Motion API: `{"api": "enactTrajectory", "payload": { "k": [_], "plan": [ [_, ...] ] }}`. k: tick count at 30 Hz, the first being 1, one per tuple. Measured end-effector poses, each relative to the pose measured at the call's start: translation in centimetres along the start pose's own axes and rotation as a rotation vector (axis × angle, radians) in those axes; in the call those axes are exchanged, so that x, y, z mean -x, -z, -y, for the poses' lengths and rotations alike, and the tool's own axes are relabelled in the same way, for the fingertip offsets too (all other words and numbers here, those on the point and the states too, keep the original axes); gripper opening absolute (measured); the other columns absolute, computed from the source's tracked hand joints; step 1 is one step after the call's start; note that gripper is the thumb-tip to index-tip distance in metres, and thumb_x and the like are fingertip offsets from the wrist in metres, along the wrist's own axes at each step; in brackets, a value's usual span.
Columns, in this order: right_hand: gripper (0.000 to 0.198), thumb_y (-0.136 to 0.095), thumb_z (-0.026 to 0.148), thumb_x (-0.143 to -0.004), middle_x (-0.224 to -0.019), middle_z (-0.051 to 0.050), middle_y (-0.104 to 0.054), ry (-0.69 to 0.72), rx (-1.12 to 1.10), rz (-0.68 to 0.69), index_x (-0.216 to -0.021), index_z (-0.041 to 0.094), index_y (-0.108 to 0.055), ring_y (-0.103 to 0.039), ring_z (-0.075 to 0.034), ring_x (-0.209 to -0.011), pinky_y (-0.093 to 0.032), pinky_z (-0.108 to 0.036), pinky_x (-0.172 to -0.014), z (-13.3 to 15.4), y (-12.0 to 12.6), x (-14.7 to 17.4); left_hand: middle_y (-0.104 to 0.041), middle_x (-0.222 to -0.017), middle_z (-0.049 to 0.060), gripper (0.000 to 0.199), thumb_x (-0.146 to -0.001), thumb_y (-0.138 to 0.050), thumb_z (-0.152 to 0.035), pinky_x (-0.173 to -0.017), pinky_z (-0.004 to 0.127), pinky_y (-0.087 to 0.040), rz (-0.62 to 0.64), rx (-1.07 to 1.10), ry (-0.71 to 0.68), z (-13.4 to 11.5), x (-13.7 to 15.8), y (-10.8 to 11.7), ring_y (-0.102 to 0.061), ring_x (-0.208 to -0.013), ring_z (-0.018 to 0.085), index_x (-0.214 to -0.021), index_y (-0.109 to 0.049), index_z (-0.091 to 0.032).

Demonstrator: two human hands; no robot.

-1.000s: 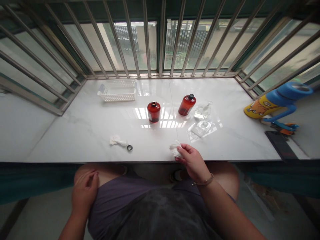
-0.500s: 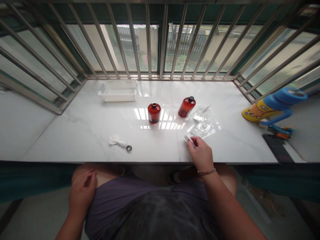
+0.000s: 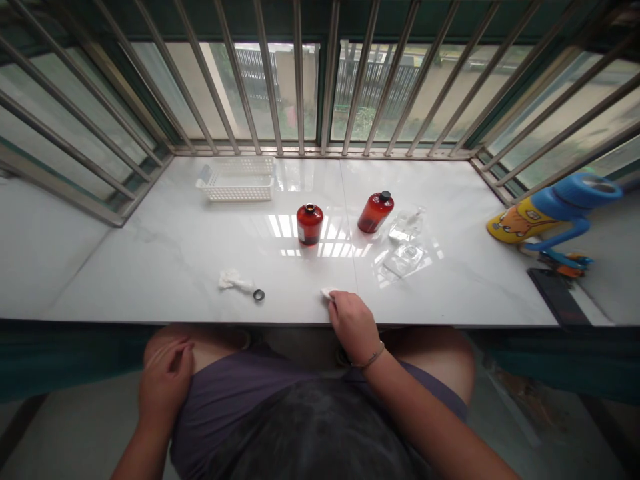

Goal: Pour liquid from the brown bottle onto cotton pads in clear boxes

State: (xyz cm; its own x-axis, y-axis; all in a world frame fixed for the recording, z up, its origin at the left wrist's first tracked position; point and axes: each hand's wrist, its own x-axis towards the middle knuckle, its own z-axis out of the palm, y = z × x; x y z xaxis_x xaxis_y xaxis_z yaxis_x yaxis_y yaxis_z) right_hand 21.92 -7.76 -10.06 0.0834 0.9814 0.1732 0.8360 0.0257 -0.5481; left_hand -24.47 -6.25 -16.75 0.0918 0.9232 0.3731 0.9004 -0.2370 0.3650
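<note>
My right hand is closed on a small white tissue above the front of the white table, its fingertips pinching one end. My left hand lies on my left thigh, fingers stretched out and holding nothing. Behind the right hand an amber-red bottle stands upright with its mouth uncapped. A second amber-red bottle, with a black cap, is to its right. Left of the right hand are a crumpled white tissue and a black ring, with something clear between them.
Clear plastic packaging lies beside the capped bottle. A white perforated basket is at the back left. On the right are a blue and yellow flask and a dark phone. Metal bars line the windows behind the table.
My right hand has moved left along the table's front with the white tissue, away from the clear packaging. My left hand has stayed on the thigh.
</note>
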Motion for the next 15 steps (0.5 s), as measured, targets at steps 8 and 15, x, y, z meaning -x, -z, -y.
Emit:
{"api": "enactTrajectory", "payload": {
  "k": [8, 15],
  "plan": [
    [0.015, -0.065, 0.036, -0.104, -0.093, -0.001, -0.081, -0.044, -0.354, 0.149, -0.110, 0.026, -0.073, -0.074, -0.017, -0.077, -0.057, -0.026, -0.070, 3.2, 1.0, -0.1, -0.080, -0.110, 0.013, 0.023, -0.100, -0.058, -0.038, -0.107, 0.053, -0.056, 0.004, -0.005, -0.004, 0.2, 0.1, 0.0, -0.074, -0.111, 0.033, -0.101, -0.075, -0.022],
    [0.041, -0.058, 0.059, -0.101, -0.089, -0.008, -0.081, -0.336, -0.303, -0.066, -0.105, 0.020, -0.072, -0.074, -0.022, -0.071, -0.056, -0.033, -0.066, -4.6, 5.3, -2.7, -0.080, -0.110, 0.012, 0.022, -0.101, -0.059, -0.037, -0.108, 0.051, -0.055, -0.006, 0.004, -0.017, 0.2, 0.1, 0.0, -0.073, -0.111, 0.033, -0.102, -0.074, -0.022]
  ]
}}
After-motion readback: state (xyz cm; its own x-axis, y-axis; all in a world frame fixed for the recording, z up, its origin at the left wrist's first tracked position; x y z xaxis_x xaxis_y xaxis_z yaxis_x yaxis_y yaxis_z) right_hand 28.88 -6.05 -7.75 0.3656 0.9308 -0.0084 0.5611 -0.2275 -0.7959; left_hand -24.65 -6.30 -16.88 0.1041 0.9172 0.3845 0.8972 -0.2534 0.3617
